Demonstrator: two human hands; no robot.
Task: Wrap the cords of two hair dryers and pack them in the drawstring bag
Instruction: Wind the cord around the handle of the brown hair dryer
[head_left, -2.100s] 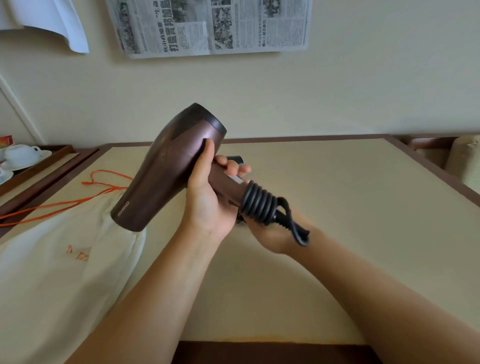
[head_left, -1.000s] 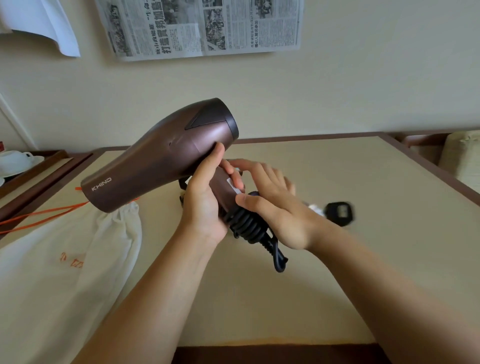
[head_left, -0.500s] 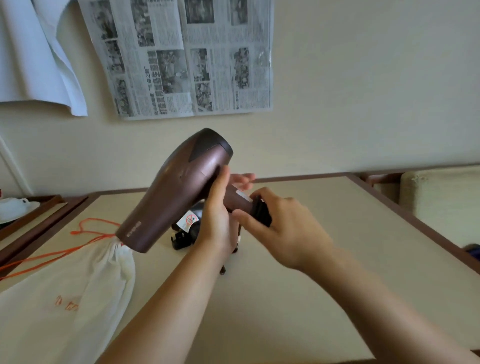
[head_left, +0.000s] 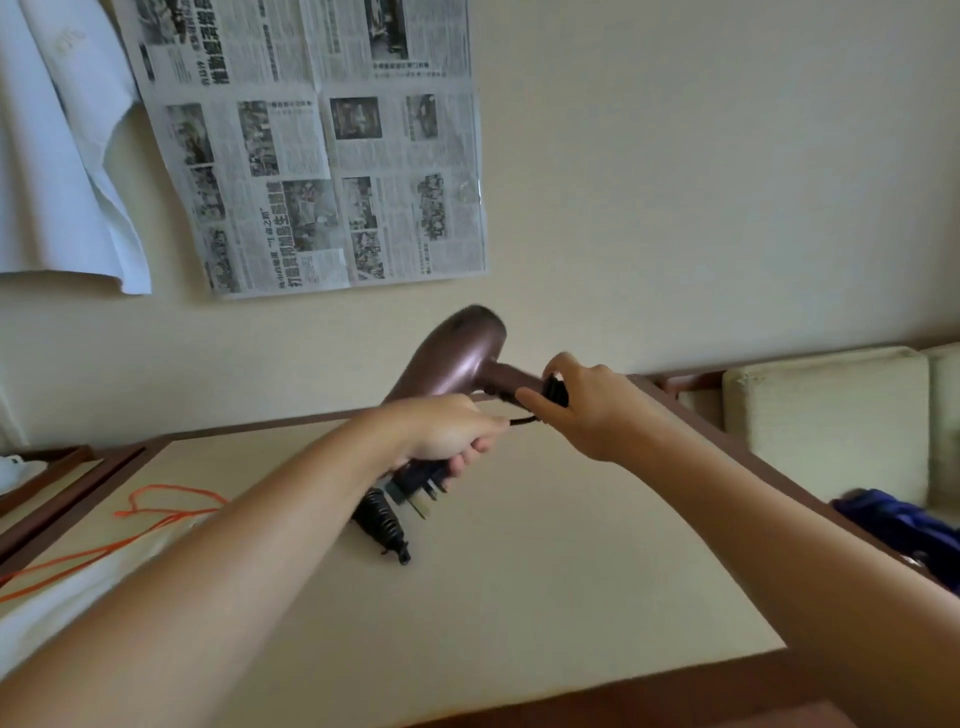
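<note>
A brown hair dryer (head_left: 452, 358) hangs in the air above the table's far edge, nozzle down to the left. My right hand (head_left: 592, 408) grips its handle over the black wrapped cord. A short length of cord (head_left: 519, 421) runs from there to my left hand (head_left: 447, 436), which is closed on the plug (head_left: 415, 491), pins pointing down and right. A second dryer's handle with coiled black cord (head_left: 382, 525) lies on the table beneath my left wrist; its body is hidden. The white drawstring bag (head_left: 47, 608) with an orange string (head_left: 156, 512) lies at the left.
The beige table (head_left: 545, 571) has a dark wooden rim. A newspaper (head_left: 322, 156) and a white cloth (head_left: 57, 171) hang on the wall. A cream cushioned seat (head_left: 826, 415) with a blue item (head_left: 904, 525) stands to the right. A wooden tray (head_left: 47, 473) sits far left.
My left hand has left the dryer's body and now holds the plug. The dryer has swung right and away in my right hand. The view has tilted up.
</note>
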